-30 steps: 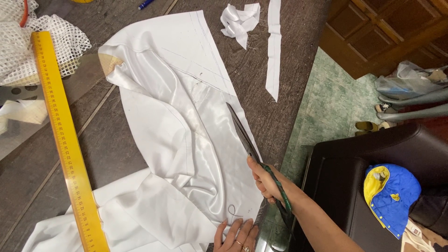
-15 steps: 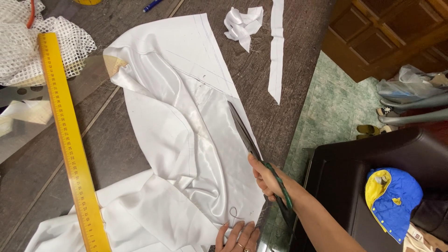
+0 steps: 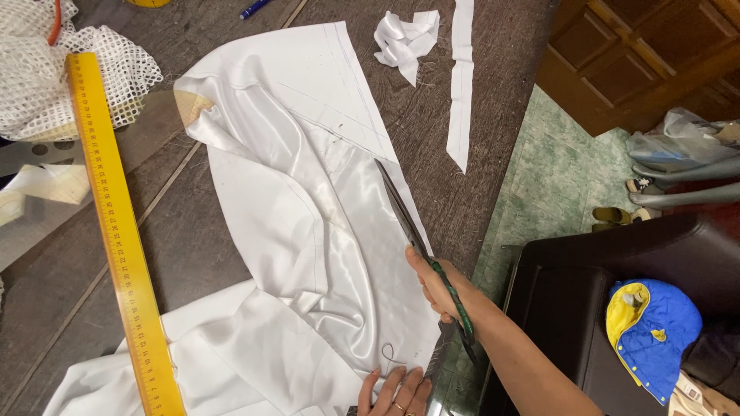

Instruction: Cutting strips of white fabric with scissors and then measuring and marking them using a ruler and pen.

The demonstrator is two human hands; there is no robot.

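Observation:
A piece of shiny white fabric lies spread over a dark wooden table. My right hand grips long dark scissors with green handles, the blades lying along the fabric's right edge and pointing away from me. My left hand rests flat on the fabric's near corner at the bottom of the view, fingers spread, a ring on one finger. A loose dark thread curls on the fabric just above that hand.
A long yellow ruler lies diagonally at the left. White mesh fabric sits at the top left. White fabric scraps and a narrow strip lie at the top. A dark armchair with a blue and yellow garment stands right.
The view has shifted slightly, so everything sits a little to the right in frame. The scissors and both hands hold almost the same place on the fabric.

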